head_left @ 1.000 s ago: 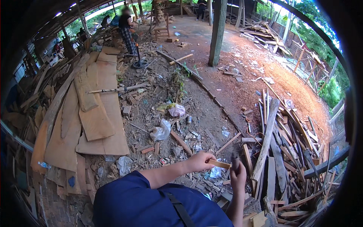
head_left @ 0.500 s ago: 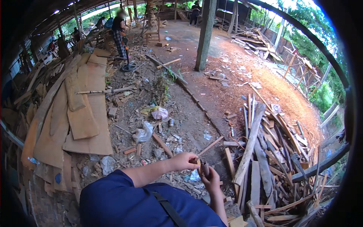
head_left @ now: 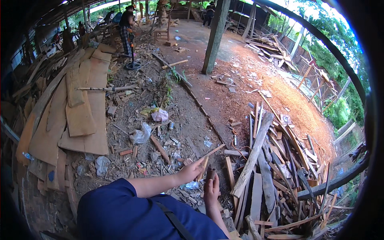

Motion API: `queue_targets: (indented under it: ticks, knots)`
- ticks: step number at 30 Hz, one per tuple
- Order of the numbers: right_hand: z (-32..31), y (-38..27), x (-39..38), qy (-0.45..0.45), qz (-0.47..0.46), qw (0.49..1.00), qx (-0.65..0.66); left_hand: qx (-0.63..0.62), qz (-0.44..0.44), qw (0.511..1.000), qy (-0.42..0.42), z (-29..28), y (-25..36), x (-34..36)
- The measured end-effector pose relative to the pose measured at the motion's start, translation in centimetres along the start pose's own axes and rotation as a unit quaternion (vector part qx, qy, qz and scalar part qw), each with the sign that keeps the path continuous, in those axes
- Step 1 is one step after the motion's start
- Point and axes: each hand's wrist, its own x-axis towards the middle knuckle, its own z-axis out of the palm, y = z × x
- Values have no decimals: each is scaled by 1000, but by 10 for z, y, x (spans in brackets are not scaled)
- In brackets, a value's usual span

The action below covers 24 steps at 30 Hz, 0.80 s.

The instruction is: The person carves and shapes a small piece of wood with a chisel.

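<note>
With the head view read as a clock face, large, flat, tan wooden boards [head_left: 98,120] lie overlapping at nine o'clock. The wearer's navy blue cloth shirt [head_left: 116,208] fills seven o'clock, and a person in a dark top and checked trousers [head_left: 125,34] stands far off at eleven. A crumpled, whitish, translucent plastic bag [head_left: 141,134] rests on the littered ground between eight and nine.

At six o'clock the left hand [head_left: 190,172] grasps a narrow, light tan wooden piece [head_left: 203,165], its fingers pinched together on it. Just beside that piece, toward half past five, stands a dark brown, cylindrical object [head_left: 211,173]; whether the two touch cannot be told. The right hand [head_left: 211,189] has its fingers wrapped around the cylinder's lower part.

A thick, grey-green, upright post [head_left: 217,38] leans slightly near half past twelve. At four o'clock sprawls a heap of grey and brown wooden offcuts [head_left: 256,192], and orange-brown wood shavings [head_left: 298,96] cover the ground between two and three.
</note>
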Motion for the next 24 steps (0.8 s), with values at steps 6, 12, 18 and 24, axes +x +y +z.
queue_targets:
  ticks: [6, 12, 18, 24]
  knots:
    - [34, -11, 9, -59, -95, 950, -292, -236, -54, 970, 7, -22, -37, 11]
    - [74, -23, 42, 22, -55, 953, -296, -165, -67, 981, -79, -72, -24, -10]
    - [149, -20, 48, -87, -168, 927, -324, -268, -58, 961, 27, -138, -9, -11]
    - [188, -40, 87, -19, -182, 930, -319, -284, 9, 955, -86, -183, 34, -39]
